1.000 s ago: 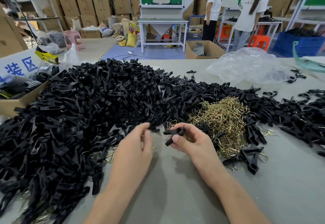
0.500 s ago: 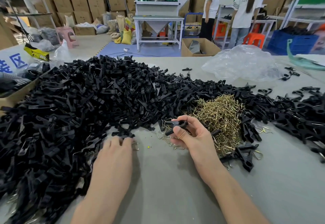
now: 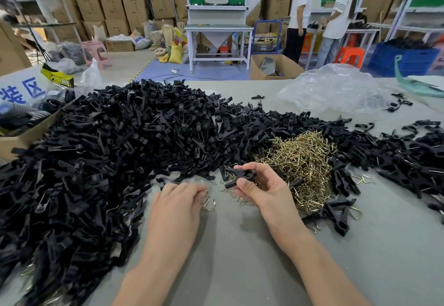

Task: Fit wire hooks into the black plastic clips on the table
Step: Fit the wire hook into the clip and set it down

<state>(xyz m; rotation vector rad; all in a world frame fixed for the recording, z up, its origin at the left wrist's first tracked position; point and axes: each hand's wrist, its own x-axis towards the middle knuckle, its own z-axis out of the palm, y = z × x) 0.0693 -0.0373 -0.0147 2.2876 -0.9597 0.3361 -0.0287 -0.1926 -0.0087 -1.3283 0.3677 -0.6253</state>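
The right hand (image 3: 262, 190) is pinching a black plastic clip (image 3: 240, 176) just left of the tangled heap of brass-coloured wire hooks (image 3: 300, 161). The left hand (image 3: 180, 200) is lying knuckles-up over a loose bent wire hook (image 3: 209, 206) further left, and I cannot tell whether it is gripping it. It should be lifting one untangled hook, aiming the end squarely into the clip. Far left of the heap, an open cardboard box (image 3: 28, 135) is holding dark bundled goods.

Black clip (image 3: 240, 176) pinched in right hand (image 3: 265, 191) fingers (image 3: 245, 183), wire hook (image 3: 209, 204) touched by left hand (image 3: 178, 203) fingers on the tabletop (image 3: 240, 262), brass hook pile (image 3: 301, 159) heaped just beyond the right fingers, black clip heap (image 3: 108, 147) beyond the left.
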